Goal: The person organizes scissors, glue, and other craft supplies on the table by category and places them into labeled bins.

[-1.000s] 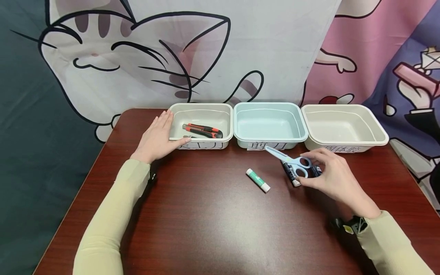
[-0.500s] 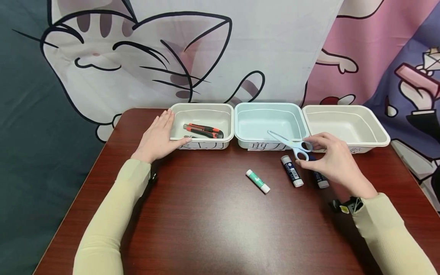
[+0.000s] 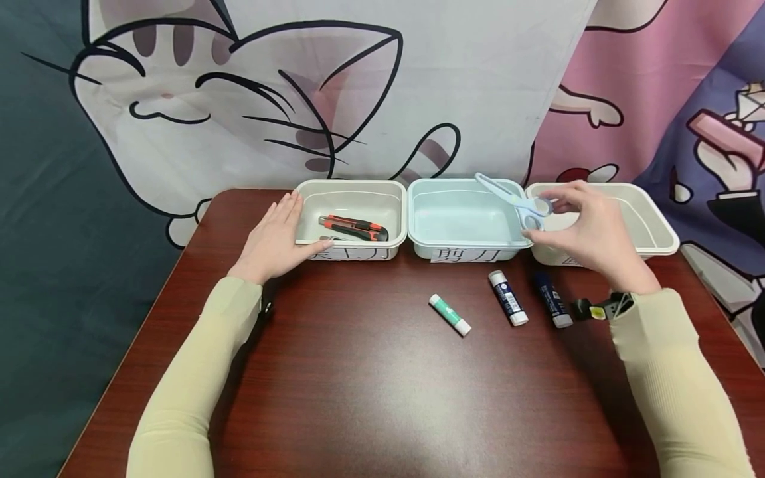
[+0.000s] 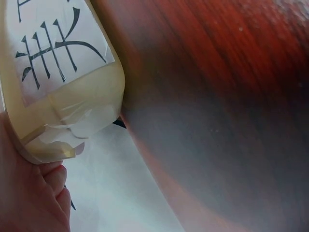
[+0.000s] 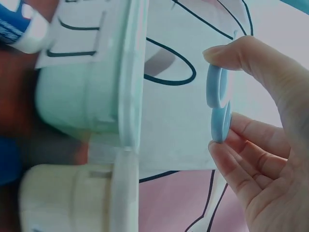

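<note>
Light-blue scissors (image 3: 518,202) hang over the right side of the pale blue bin (image 3: 469,247), their blades pointing to the back left. My right hand (image 3: 588,229) pinches them by the handle loops (image 5: 219,104) between thumb and fingers, as the right wrist view also shows. At the left, my left hand (image 3: 271,239) rests against the left end of the off-white bin (image 3: 358,186), fingers along its side and thumb at the front rim. Inside that bin lie utility knives (image 3: 355,229) with orange and black handles. In the left wrist view only part of the left hand (image 4: 36,193) shows.
Another off-white bin (image 3: 660,232) stands at the right, partly behind the right hand. On the brown table (image 3: 358,372) lie a green glue stick (image 3: 449,315) and two dark blue glue sticks, one in the middle (image 3: 508,299) and one nearer the right wrist (image 3: 553,301).
My right hand has lifted the scissors from above the dark blue glue sticks and carried them back over the blue bin's right side. The left hand has stayed in place.
</note>
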`<state>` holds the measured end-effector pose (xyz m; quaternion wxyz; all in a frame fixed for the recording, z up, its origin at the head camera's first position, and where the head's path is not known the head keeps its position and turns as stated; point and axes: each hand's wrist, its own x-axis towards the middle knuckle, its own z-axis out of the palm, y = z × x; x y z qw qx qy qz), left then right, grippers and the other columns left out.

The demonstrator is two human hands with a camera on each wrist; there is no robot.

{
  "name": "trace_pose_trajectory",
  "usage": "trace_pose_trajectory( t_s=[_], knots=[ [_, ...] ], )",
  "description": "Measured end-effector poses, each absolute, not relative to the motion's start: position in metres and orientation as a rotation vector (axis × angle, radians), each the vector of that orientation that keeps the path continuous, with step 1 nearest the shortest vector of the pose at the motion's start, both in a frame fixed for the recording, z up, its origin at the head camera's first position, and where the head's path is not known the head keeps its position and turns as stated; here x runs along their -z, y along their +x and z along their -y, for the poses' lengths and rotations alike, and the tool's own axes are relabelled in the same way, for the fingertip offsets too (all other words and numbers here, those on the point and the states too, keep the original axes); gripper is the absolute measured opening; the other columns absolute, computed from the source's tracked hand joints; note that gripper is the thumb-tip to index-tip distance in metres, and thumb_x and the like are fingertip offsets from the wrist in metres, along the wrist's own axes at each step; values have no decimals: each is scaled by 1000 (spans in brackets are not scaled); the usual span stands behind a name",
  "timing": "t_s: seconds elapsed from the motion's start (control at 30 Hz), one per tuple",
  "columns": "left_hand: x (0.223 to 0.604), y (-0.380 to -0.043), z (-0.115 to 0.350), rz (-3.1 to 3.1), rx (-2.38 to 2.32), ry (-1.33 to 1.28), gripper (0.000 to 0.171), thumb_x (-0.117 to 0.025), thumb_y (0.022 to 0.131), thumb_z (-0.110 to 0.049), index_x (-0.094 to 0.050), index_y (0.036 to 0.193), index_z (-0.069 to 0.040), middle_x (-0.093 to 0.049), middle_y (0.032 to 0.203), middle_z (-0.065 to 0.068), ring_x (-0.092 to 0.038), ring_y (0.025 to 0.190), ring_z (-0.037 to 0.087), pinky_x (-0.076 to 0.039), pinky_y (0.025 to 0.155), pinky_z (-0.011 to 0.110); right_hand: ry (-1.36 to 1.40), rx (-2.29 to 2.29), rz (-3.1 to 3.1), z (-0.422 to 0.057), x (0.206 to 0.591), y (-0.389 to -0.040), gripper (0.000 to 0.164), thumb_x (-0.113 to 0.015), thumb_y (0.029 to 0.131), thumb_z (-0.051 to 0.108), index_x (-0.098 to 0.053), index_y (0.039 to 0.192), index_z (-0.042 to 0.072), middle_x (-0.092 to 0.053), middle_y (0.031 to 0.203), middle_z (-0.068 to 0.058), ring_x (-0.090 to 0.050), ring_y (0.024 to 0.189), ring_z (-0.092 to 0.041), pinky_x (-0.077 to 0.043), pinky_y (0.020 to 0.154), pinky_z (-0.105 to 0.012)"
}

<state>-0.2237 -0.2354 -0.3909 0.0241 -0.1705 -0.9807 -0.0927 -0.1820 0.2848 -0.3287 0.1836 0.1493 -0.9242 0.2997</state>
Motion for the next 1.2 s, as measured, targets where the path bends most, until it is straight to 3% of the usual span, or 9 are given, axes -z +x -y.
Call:
trace_pose_trajectory(
  t_s=[0.17, 0.37, 0.5, 0.8, 1.07, 1.2],
  knots=[
    [391, -224, 235, 3034, 296, -525, 117, -46, 89, -82, -11, 160, 4, -7, 168, 15, -5, 155, 28, -3, 124, 41, 426, -852, 2650, -277, 317, -200, 57, -96, 69, 26, -75, 119, 7, -65, 107, -5, -57, 86, 2, -38, 76, -15],
    [392, -225, 235, 3030, 298, -524, 117, -46, 89, -82, -11, 161, 3, -7, 169, 14, -4, 155, 26, 0, 124, 38, 489, -872, 2688, -268, 313, -224, 55, -95, 71, 23, -75, 118, 5, -66, 105, -7, -66, 90, -20, -41, 77, -13],
    [393, -225, 236, 3026, 297, -526, 117, -46, 89, -82, -11, 161, 3, -7, 169, 15, -5, 155, 27, -1, 124, 38, 535, -836, 2752, -264, 316, -239, 55, -94, 72, 27, -75, 118, 4, -64, 103, -9, -66, 92, -27, -45, 75, -19],
    [394, -225, 236, 3019, 295, -526, 117, -46, 89, -82, -12, 161, 3, -8, 169, 15, -5, 155, 27, -5, 124, 43, 569, -769, 2941, -251, 334, -266, 58, -91, 73, 27, -72, 119, -3, -63, 112, -18, -63, 97, -33, -51, 81, -46],
    [395, -225, 236, 3017, 318, -521, 117, -46, 88, -83, -12, 161, 2, -8, 169, 14, -6, 155, 27, -1, 124, 38, 647, -594, 3042, -236, 351, -277, 55, -91, 70, 24, -75, 114, -5, -67, 101, -19, -59, 87, -30, -50, 76, -44],
    [395, -225, 236, 3014, 316, -520, 117, -46, 88, -83, -11, 161, 2, -7, 169, 14, -5, 155, 27, -3, 124, 40, 682, -507, 3102, -228, 355, -280, 55, -89, 69, 23, -75, 114, -5, -72, 105, -19, -60, 92, -31, -50, 83, -47]
  ],
)
